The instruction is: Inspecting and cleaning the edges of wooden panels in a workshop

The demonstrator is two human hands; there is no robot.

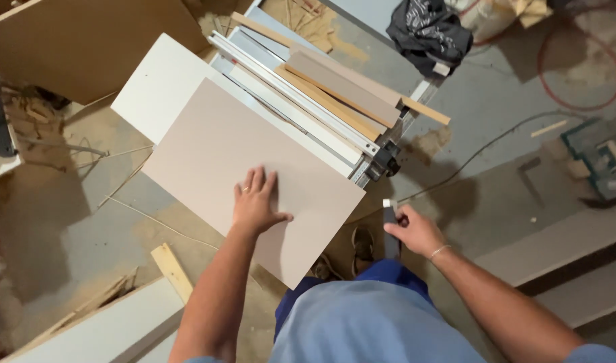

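My left hand (256, 204) lies flat, fingers spread, on a large beige board (214, 144) that rests on a table saw. My right hand (415, 229) is closed around a narrow grey strip (390, 236) held beside the board's near right corner. The board's near corner juts past the saw table over my legs. A white panel (153, 81) lies under the beige board at the far left.
The saw's metal fence rail (301, 101) runs diagonally beyond the board, with beige and wooden strips (341, 91) stacked behind it. Sawdust and offcuts cover the floor. A black cloth (429, 30), a red cable (590, 74) and a power tool (600, 158) lie to the right.
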